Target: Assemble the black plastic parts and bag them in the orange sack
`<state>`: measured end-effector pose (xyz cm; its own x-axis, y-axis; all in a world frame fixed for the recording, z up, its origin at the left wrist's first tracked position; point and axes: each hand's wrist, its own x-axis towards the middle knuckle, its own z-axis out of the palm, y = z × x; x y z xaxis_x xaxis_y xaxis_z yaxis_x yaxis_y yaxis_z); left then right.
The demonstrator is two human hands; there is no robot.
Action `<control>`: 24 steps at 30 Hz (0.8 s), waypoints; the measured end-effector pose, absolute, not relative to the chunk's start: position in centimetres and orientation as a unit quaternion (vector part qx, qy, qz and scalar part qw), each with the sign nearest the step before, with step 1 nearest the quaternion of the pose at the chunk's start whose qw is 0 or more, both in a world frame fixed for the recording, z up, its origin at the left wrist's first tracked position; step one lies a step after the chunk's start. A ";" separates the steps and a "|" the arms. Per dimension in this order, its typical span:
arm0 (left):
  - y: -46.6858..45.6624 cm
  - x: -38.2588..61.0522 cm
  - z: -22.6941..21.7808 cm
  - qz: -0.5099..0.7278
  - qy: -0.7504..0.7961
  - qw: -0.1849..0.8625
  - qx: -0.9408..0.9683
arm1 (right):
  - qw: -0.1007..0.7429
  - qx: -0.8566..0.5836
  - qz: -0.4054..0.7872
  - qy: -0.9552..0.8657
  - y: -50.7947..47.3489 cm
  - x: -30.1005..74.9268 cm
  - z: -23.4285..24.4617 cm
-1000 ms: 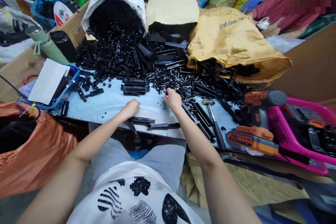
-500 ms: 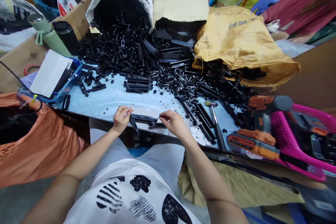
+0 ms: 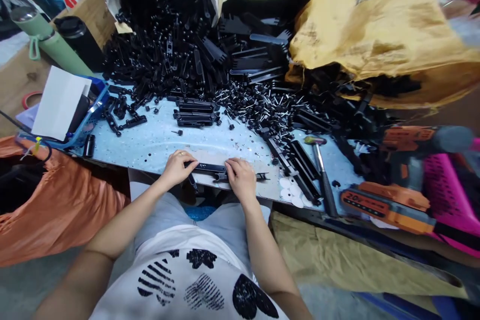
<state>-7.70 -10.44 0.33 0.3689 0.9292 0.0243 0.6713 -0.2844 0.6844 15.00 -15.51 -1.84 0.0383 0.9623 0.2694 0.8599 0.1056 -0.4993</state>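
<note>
At the front edge of the blue table a long black plastic bar (image 3: 210, 167) lies between my hands. My left hand (image 3: 179, 166) pinches its left end, and a narrow black piece (image 3: 192, 182) slants down below those fingers. With curled fingers my right hand (image 3: 241, 177) grips the bar's right end. A dark forked part (image 3: 262, 176) sticks out to the right from beneath this hand. Further back lies a small stack of similar black bars (image 3: 197, 112).
Loose black parts (image 3: 157, 60) spill from sacks at the back. Several screws (image 3: 258, 105) are heaped mid-table. To the right are a hammer (image 3: 322, 175), an orange cordless drill (image 3: 390, 205) and a pink basket (image 3: 450, 185). A blue tray (image 3: 99, 102) and green bottle (image 3: 56, 45) stand left.
My right hand has closed in on the bar's right end, its fingers now curled over it. My left hand has shifted slightly right along the bar. The view has moved closer to the table.
</note>
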 end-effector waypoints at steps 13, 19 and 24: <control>-9.7 -5.2 1.5 0.120 0.601 0.257 0.747 | 0.281 -0.676 0.059 -0.678 -15.3 15.0 -2.2; -10.9 -2.6 2.7 0.000 0.375 0.161 0.913 | 0.274 -0.641 0.070 -0.714 -15.6 15.9 -1.8; -10.4 -1.2 2.9 -0.047 0.317 0.131 0.938 | 0.181 -0.575 0.030 -0.797 -16.1 18.7 -1.4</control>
